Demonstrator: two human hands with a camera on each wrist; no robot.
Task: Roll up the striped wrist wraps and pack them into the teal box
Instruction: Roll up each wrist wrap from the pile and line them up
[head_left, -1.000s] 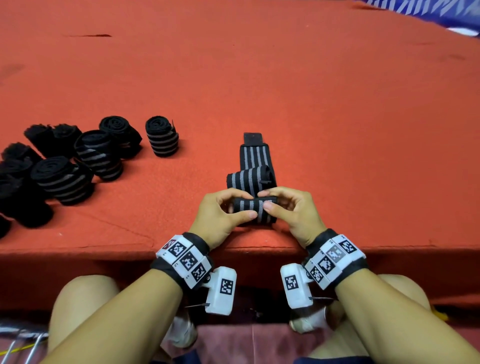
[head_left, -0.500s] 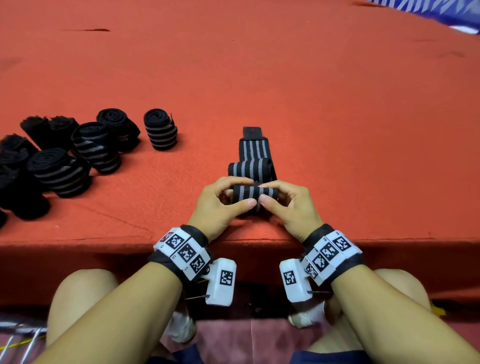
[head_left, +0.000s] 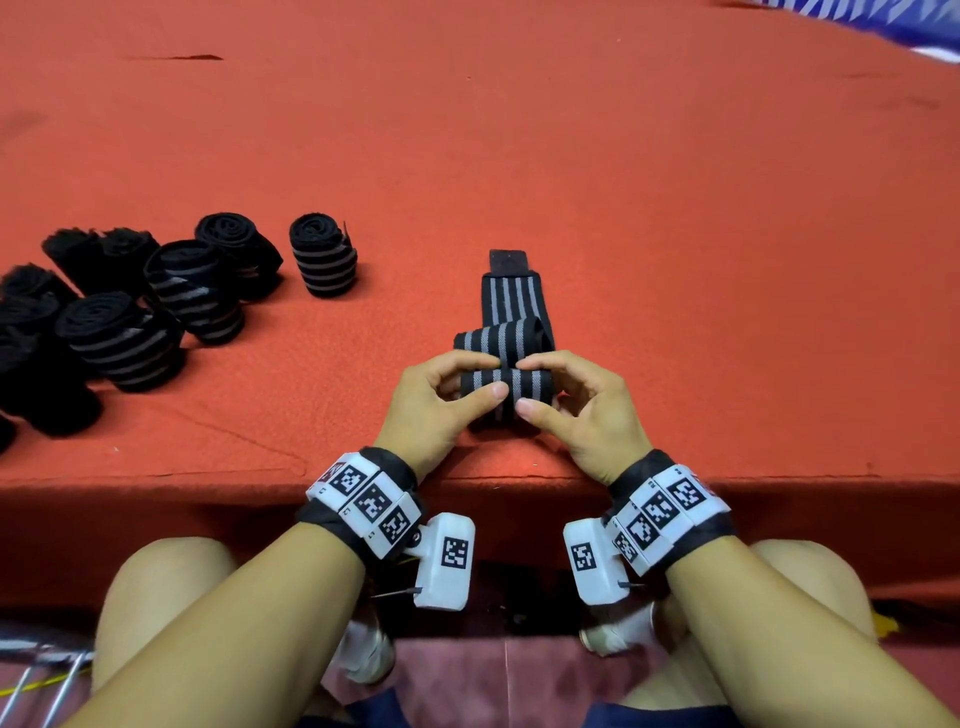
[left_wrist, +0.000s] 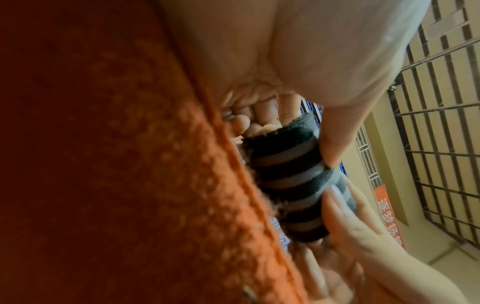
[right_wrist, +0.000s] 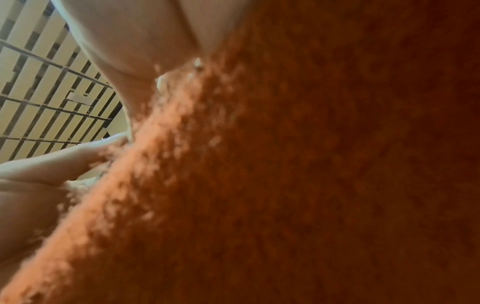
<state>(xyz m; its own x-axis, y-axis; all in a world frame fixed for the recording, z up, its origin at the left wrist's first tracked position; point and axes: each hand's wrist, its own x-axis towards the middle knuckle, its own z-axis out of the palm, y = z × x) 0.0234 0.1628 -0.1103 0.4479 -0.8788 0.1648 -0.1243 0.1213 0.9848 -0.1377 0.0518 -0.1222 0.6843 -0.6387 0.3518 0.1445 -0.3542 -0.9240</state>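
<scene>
midway through the job, a cluster of finished rolls (head_left: 208, 291) stands at the left of the red counter (head_left: 675, 208), no teal box in sight. both the left hand (head_left: 436, 400) and right hand (head_left: 576, 410) pinch a half-rolled striped wrist wrap (head_left: 511, 387) at the near edge, thumbs in front, fingers (head_left: 457, 361) curled behind, its tail stretching away.

Tabletop (head_left: 675, 208) covered in red-orange felt-like cloth, front edge draped down toward the person's knees. Far left: cluster of rolled wrist wraps (head_left: 119, 332), black with grey stripes, some standing on end, some tipped; a few at the left edge look plain black, detail unclear. One rolled wrap (head_left: 323, 262) stands upright just right of the cluster. Near the front edge, centre: partly rolled striped wrist wrap (head_left: 506, 312), its unrolled tail lying flat, pointing away.
</scene>
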